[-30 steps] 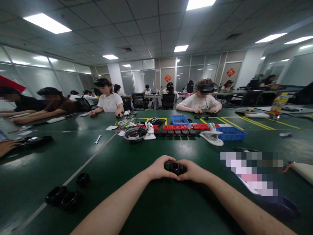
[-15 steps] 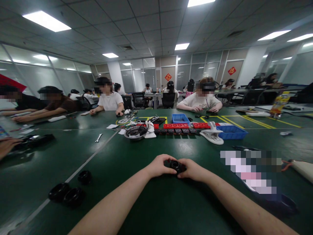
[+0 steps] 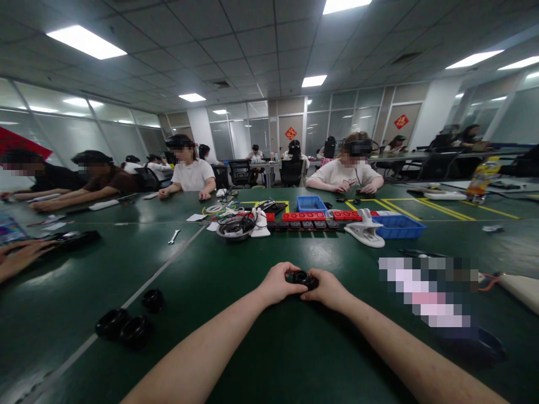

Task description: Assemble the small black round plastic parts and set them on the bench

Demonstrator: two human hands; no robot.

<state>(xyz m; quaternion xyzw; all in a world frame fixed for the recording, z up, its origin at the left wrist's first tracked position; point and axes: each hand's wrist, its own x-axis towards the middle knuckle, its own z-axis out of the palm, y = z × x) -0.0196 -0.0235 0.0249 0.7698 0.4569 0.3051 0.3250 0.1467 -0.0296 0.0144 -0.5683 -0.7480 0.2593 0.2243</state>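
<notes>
Both hands meet over the green table around a black ring-shaped part (image 3: 302, 277) with a round hole facing up. My left hand (image 3: 281, 285) grips its left side, thumb along the near edge. On the other side my right hand (image 3: 327, 288) is closed on the part, fingers curled at its right edge. Its underside and the fingertips behind it are hidden. Away to the left lie three similar black rings: a large one (image 3: 113, 324), another large one (image 3: 135, 331) and a smaller one (image 3: 152, 301).
Ahead runs a red and black power strip row (image 3: 309, 216) with a blue tray (image 3: 398, 226), a white clamp (image 3: 366, 229) and a dark bowl of cables (image 3: 234, 227). A wrench (image 3: 173, 237) lies left. A co-worker's hand (image 3: 25, 255) is at the left edge.
The view has shifted slightly, so the loose rings appear a little further right. Both hands keep hold of the black part, which looks tilted slightly differently, with the right fingers shifted on it.
</notes>
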